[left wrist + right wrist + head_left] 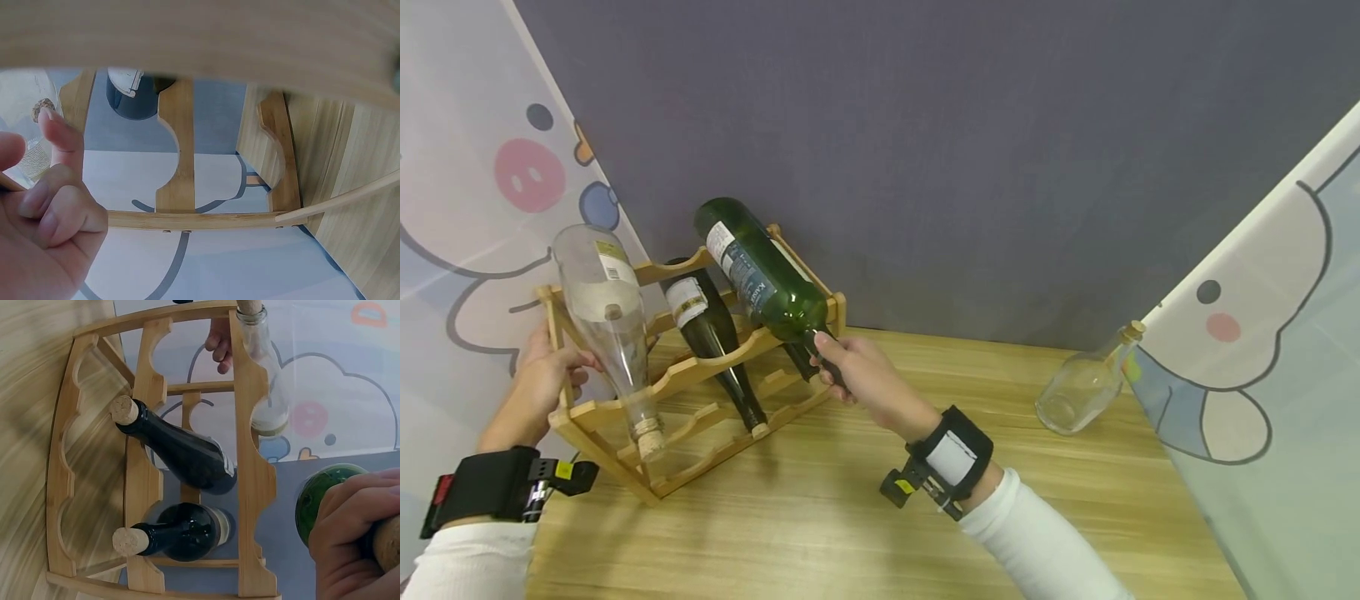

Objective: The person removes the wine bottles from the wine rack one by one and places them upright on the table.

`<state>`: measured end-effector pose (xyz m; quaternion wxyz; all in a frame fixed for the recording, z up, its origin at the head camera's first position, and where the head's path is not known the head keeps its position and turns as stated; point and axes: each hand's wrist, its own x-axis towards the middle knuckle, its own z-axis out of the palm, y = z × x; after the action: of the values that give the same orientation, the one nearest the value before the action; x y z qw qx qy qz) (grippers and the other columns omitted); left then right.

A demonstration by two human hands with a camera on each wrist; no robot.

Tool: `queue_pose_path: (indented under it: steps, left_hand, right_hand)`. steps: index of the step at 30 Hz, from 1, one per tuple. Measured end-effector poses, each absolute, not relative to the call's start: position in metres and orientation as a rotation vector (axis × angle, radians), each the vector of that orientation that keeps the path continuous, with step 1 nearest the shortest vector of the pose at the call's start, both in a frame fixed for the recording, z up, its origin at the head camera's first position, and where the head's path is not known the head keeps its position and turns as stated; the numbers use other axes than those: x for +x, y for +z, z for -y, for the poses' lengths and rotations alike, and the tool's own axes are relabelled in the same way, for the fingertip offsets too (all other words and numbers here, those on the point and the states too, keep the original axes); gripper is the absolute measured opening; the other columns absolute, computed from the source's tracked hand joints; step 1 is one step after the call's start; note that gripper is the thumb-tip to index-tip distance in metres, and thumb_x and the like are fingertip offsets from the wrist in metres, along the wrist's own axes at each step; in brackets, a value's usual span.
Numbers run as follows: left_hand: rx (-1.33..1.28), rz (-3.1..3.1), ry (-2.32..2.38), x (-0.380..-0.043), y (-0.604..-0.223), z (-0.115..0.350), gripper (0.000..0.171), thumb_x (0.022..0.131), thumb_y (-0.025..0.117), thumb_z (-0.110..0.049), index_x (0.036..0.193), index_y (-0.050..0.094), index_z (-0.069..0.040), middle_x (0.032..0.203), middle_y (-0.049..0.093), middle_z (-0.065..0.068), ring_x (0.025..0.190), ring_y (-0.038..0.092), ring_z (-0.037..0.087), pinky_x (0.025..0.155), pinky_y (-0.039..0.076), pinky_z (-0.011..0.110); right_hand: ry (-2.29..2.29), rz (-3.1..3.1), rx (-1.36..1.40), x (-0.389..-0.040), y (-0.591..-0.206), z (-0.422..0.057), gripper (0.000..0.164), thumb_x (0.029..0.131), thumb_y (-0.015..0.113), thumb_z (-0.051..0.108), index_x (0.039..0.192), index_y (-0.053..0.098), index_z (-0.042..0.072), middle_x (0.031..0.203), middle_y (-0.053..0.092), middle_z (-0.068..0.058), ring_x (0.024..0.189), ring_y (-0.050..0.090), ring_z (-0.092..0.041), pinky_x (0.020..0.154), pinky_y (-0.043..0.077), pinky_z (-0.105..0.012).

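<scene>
My right hand (868, 379) grips the dark neck of a green wine bottle (760, 267), whose labelled body slants up and back over the right part of a wooden wine rack (715, 364). A cork (387, 544) shows at the neck in the right wrist view. At the rack's left side, my left hand (542, 379) holds the side frame, its fingers partly hidden behind a clear corked bottle (602, 308) on the top tier. Lower down lie two dark corked bottles (181, 450), one of them partly covered by the green bottle in the head view.
A clear corked glass bottle (1078, 387) leans at the right on the wooden table (970, 517). Behind the rack rises a grey wall panel (925, 167). White panels with cartoon animals (1240, 333) flank the table on both sides.
</scene>
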<state>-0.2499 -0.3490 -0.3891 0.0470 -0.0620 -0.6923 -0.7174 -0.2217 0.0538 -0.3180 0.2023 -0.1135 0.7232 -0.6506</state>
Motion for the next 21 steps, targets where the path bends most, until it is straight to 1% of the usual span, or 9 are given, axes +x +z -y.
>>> queue_pose_path:
  steps: [4, 9, 14, 21]
  left_hand:
    - [-0.176, 2.117, -2.187, -0.251, -0.389, 0.348, 0.037, 0.093, 0.030, 0.010, 0.115, 0.036, -0.019, 0.067, 0.063, -0.005, 0.043, 0.038, 0.009, 0.040, 0.020, 0.033]
    - [-0.179, 2.130, -2.186, -0.251, -0.388, 0.348, 0.037, 0.093, 0.029, 0.010, 0.116, 0.036, -0.018, 0.068, 0.063, -0.005, 0.042, 0.037, 0.009, 0.041, 0.019, 0.034]
    - [-0.188, 2.127, -2.186, -0.251, -0.389, 0.349, 0.038, 0.093, 0.028, 0.010, 0.118, 0.035, -0.018, 0.068, 0.063, -0.004, 0.042, 0.037, 0.009, 0.041, 0.017, 0.035]
    - [-0.204, 2.114, -2.181, -0.251, -0.389, 0.348, 0.038, 0.092, 0.027, 0.011, 0.116, 0.036, -0.017, 0.069, 0.064, -0.004, 0.042, 0.038, 0.009, 0.040, 0.019, 0.034]
  right_hand:
    - [-1.831, -2.017, -0.329, -0.222, -0.317, -0.060, 0.032, 0.106, 0.039, 0.031, 0.091, 0.054, 0.007, 0.066, 0.044, 0.003, 0.051, 0.037, -0.007, 0.048, 0.028, -0.019]
    - [-1.841, -2.023, -0.326, -0.222, -0.317, -0.066, 0.031, 0.107, 0.038, 0.031, 0.089, 0.051, 0.009, 0.066, 0.044, 0.003, 0.051, 0.037, -0.008, 0.048, 0.028, -0.020]
    - [-1.831, -2.034, -0.330, -0.223, -0.317, -0.074, 0.031, 0.107, 0.037, 0.031, 0.090, 0.051, 0.008, 0.067, 0.044, 0.003, 0.051, 0.037, -0.008, 0.048, 0.029, -0.020]
    - [-1.844, -2.047, -0.293, -0.224, -0.316, -0.085, 0.031, 0.107, 0.038, 0.031, 0.096, 0.053, 0.007, 0.068, 0.044, 0.003, 0.051, 0.037, -0.008, 0.048, 0.029, -0.020]
